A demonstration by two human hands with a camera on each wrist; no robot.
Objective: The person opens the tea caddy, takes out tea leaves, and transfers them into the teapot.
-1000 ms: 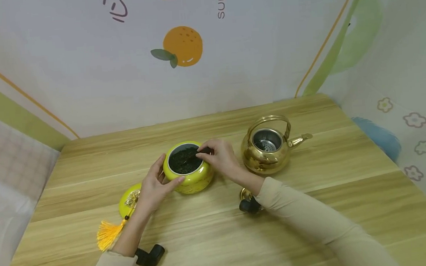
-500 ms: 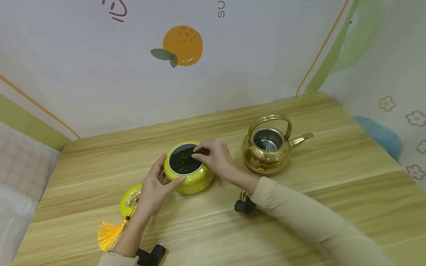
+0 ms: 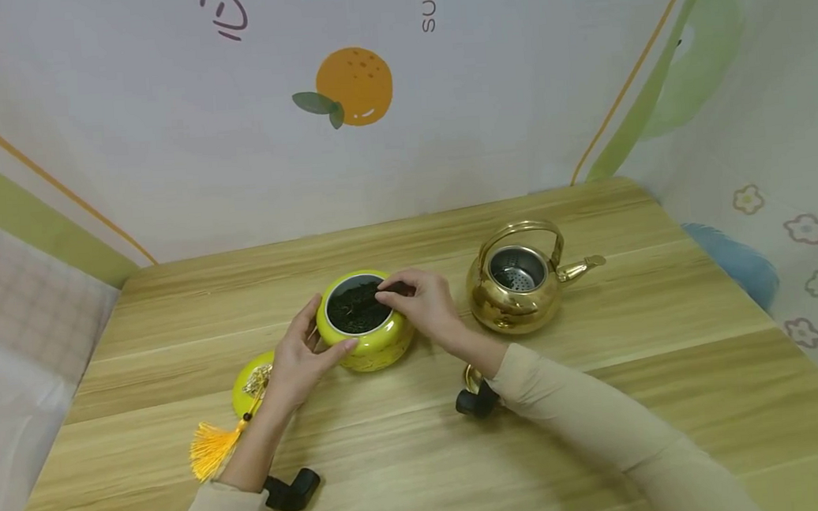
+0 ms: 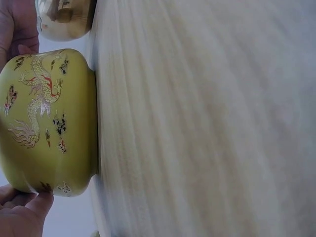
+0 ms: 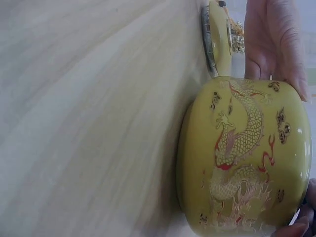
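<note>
A yellow jar (image 3: 376,351) with a dragon pattern (image 4: 42,98) stands upright, holding dark dried leaves (image 3: 356,311). The left hand (image 3: 301,366) grips its left side, thumb near the front of the rim; in the left wrist view this hand (image 4: 22,215) touches the jar's side. The right hand (image 3: 427,306) is over the right part of the jar's mouth, thumb and fingertips pinched together at the leaves; how much they hold is hard to see. To the right is a gold kettle (image 3: 508,308), uncovered, with a few dark bits in its metal strainer (image 3: 520,271).
The jar's yellow lid (image 3: 244,382), with an orange tassel (image 3: 212,450), lies left of the jar, partly behind the left forearm. A small gold round piece (image 3: 471,378) lies near the right wrist. Black mounts (image 3: 293,489) are at both wrists. A printed cloth (image 3: 231,157) hangs behind the wooden table (image 3: 394,454).
The right fingertips moved a little left and deeper over the leaves, then back right toward the jar's rim. The left hand keeps its grip; jar and kettle have stayed in place.
</note>
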